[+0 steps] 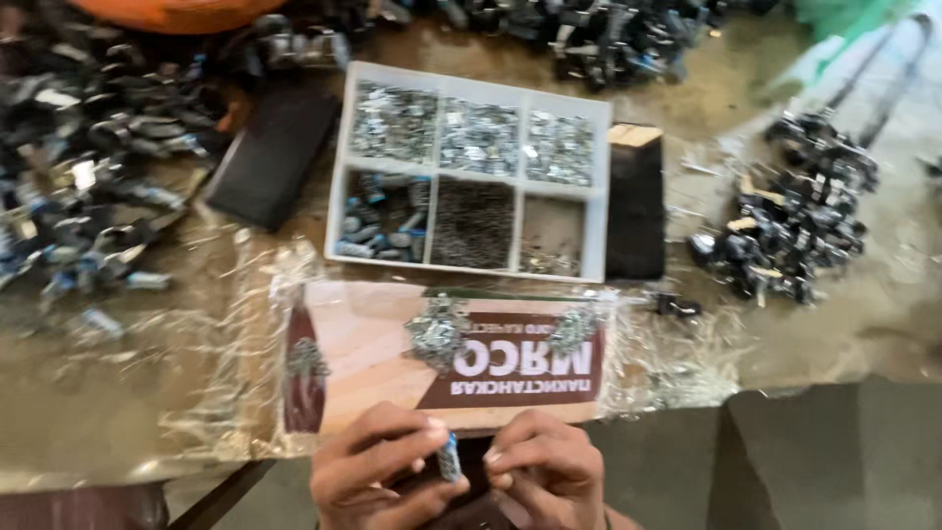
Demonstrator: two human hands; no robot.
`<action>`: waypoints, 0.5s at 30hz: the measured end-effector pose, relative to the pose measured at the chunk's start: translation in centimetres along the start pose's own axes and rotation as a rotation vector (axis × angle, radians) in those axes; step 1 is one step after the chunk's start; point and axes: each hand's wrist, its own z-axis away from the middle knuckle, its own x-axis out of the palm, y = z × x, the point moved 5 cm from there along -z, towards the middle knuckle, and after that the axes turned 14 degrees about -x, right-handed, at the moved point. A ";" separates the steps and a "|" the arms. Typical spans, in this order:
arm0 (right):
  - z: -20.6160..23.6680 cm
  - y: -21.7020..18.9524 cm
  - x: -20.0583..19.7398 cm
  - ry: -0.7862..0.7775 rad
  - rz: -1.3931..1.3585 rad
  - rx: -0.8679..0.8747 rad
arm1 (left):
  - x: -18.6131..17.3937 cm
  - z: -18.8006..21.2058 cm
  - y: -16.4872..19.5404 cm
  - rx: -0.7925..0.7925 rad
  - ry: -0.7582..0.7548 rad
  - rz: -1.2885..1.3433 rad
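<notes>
Left hand [378, 466] pinches the small bluish metal part [449, 458] at the counter's near edge, right hand [545, 466] fingertips closing beside it (blurry); keep it steady over the printed board [373, 344].

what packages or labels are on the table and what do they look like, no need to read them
Printed cardboard sheet: flat on the table edge just above both hands, rectangular, pale tan with a dark red band bearing white lettering; small heaps of metal parts lie on it.
Clear plastic wrap: crinkled, transparent, spread under and around the sheet.
White divided tray: behind the sheet, six compartments of small parts, no visible label.
No screens or signs in view.
</notes>
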 end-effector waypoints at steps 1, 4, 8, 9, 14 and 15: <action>1.0 0.4 -0.1 -0.006 -0.053 0.043 | 0.7 -0.1 0.0 0.014 -0.048 0.022; 2.5 1.6 -0.2 -0.033 -0.240 0.135 | 1.7 -0.6 -0.4 -0.027 -0.113 0.108; 2.5 2.0 -0.5 -0.014 -0.441 0.205 | 2.2 -1.0 -0.3 -0.072 -0.114 0.176; 2.4 1.8 -0.5 -0.006 -0.476 0.227 | 2.4 -1.1 0.2 0.026 -0.128 0.105; 0.3 -0.7 -2.1 -0.026 0.159 -0.049 | 2.4 -1.2 0.6 -0.083 -0.137 0.013; -0.2 -1.7 -2.4 -0.015 0.366 -0.174 | 2.3 -1.1 0.8 -0.107 -0.128 0.026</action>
